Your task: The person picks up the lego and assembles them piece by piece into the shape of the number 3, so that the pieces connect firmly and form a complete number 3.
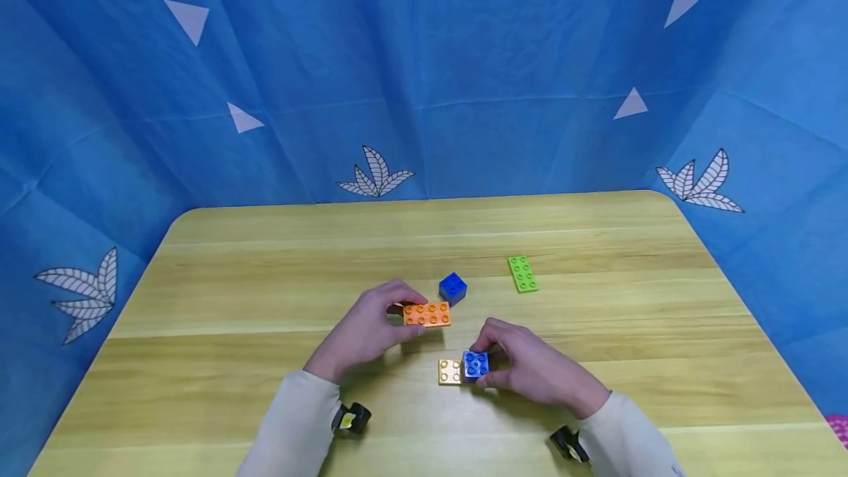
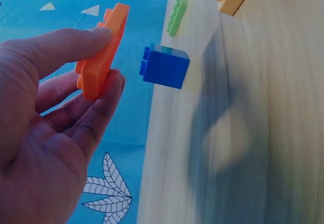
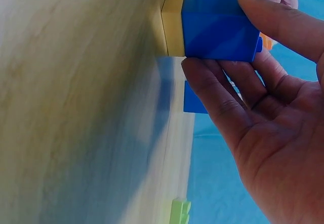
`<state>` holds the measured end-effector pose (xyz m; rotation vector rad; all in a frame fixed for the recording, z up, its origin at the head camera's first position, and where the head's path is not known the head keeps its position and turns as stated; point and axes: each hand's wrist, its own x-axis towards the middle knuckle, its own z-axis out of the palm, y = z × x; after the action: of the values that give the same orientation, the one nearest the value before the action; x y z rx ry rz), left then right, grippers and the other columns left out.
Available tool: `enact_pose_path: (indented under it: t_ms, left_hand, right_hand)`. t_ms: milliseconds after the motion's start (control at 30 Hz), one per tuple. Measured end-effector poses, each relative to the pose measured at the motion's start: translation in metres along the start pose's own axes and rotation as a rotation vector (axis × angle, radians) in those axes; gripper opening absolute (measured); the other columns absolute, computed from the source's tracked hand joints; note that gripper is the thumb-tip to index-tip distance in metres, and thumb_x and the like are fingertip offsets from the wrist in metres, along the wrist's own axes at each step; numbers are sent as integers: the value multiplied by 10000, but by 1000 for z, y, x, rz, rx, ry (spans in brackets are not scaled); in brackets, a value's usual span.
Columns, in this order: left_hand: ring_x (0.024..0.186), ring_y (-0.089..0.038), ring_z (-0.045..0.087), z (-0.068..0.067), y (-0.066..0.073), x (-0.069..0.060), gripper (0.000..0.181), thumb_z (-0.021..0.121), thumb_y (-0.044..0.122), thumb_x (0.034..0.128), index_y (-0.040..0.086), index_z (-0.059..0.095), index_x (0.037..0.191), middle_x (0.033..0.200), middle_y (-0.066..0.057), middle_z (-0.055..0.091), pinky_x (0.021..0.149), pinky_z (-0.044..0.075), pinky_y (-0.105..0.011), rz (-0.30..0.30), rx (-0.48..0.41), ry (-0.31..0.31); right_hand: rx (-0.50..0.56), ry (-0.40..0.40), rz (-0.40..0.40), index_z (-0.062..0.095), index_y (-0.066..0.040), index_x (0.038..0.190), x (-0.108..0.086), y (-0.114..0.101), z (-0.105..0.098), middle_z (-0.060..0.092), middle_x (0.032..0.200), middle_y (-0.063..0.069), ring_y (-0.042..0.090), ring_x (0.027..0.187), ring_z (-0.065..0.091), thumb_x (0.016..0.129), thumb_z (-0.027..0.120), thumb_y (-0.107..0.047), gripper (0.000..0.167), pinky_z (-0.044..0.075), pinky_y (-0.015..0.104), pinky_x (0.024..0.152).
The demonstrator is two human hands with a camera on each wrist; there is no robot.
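Note:
Between thumb and fingers, my left hand (image 1: 371, 326) pinches a flat orange building brick (image 1: 427, 314) by its left end, raised off the table in the left wrist view. My right hand (image 1: 530, 366) grips a blue square brick (image 1: 475, 365) by its sides. That blue brick meets the studded face of a flat tan brick (image 1: 449, 372) at its right part; whether they are locked together I cannot tell. The tan brick's left studs show uncovered. A second blue brick (image 1: 453, 288) stands on the table just beyond the orange one.
A flat green brick (image 1: 523, 274) lies on the wooden table (image 1: 265, 256), farther back and to the right. Blue patterned cloth (image 1: 424, 57) hangs behind the table and along both sides. Black wrist straps (image 1: 351, 418) are at both sleeves.

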<state>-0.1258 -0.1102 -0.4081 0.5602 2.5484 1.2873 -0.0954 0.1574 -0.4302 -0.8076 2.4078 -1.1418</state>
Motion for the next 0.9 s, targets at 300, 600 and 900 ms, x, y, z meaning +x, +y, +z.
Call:
enact_pose_path:
  t_ms: [300, 600, 900]
  left_hand:
    - [976, -124, 583, 5, 6, -6, 324, 794, 164, 840, 168, 692, 1147, 1065, 112, 598, 922, 495, -380, 18, -64, -12]
    - [958, -91, 577, 9, 16, -12, 318, 813, 205, 826, 179, 706, 1125, 992, 110, 593, 903, 504, -371, 80, -87, -70]
    - [897, -129, 569, 15, 16, -14, 326, 815, 208, 827, 178, 710, 1134, 964, 104, 586, 808, 538, -404, 79, -85, -126]
  right_hand:
    - [42, -7, 11, 614, -146, 990, 1, -1, 0, 588, 1005, -85, 132, 955, 625, 817, 806, -137, 259, 522, 342, 870]
    - [75, -16, 0, 608, -139, 991, 2, 2, 1, 591, 1002, -75, 143, 971, 636, 800, 815, -108, 283, 522, 346, 877]
    - [45, -16, -5, 596, -159, 976, 3, 3, 0, 596, 1014, -96, 143, 985, 627, 782, 820, -114, 300, 511, 385, 893]
